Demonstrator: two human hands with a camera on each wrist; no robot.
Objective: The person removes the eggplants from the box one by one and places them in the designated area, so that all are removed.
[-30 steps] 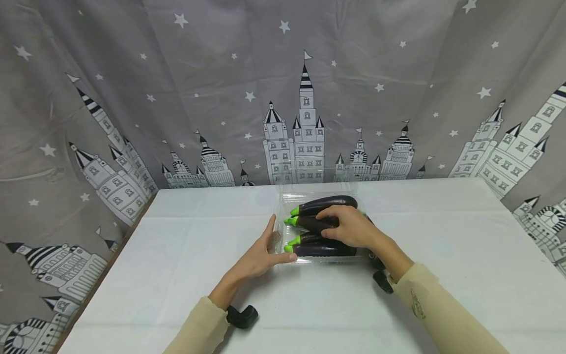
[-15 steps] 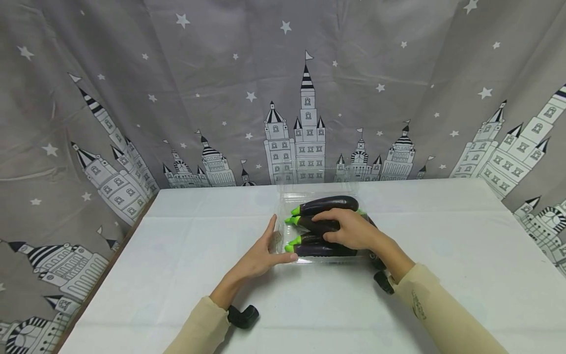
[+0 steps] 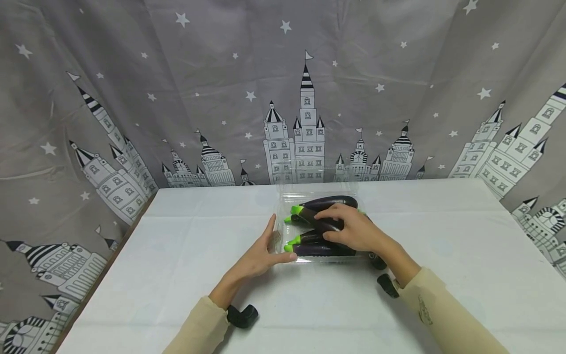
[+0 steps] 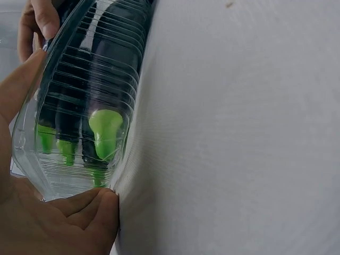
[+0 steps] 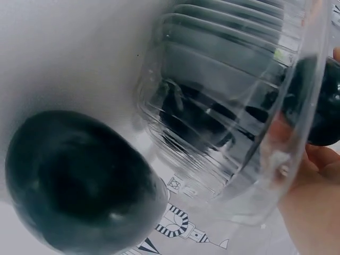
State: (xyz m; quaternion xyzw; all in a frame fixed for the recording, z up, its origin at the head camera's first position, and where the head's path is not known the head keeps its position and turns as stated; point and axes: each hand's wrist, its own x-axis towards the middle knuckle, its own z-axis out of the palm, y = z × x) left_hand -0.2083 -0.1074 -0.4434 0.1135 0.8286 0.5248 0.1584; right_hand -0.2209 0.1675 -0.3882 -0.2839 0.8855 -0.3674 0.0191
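Observation:
In the head view my right hand (image 3: 353, 228) grips a dark purple eggplant (image 3: 320, 220) with a green stem end, tilted over the others in a clear plastic container (image 3: 327, 259). The same eggplant (image 5: 319, 101) shows in the right wrist view. Beneath and around it lie a back eggplant (image 3: 331, 201) and a front eggplant (image 3: 325, 250), with more partly covered between them. My left hand (image 3: 256, 258) rests at the container's left end, fingers straight and spread, thumb along the near rim. Its fingertips (image 4: 109, 202) touch the low end wall in the left wrist view.
The container's clear lid (image 3: 316, 175) stands raised at the back. Outside the container's right side lies another eggplant (image 5: 79, 180), mostly hidden behind my right hand in the head view. A white cloth (image 3: 199, 236) covers the table, and a grey castle-print curtain (image 3: 199, 83) hangs behind.
The eggplant in my right hand has risen slightly and its stem end has swung toward the back, uncovering another green stem below. My left hand stays in place.

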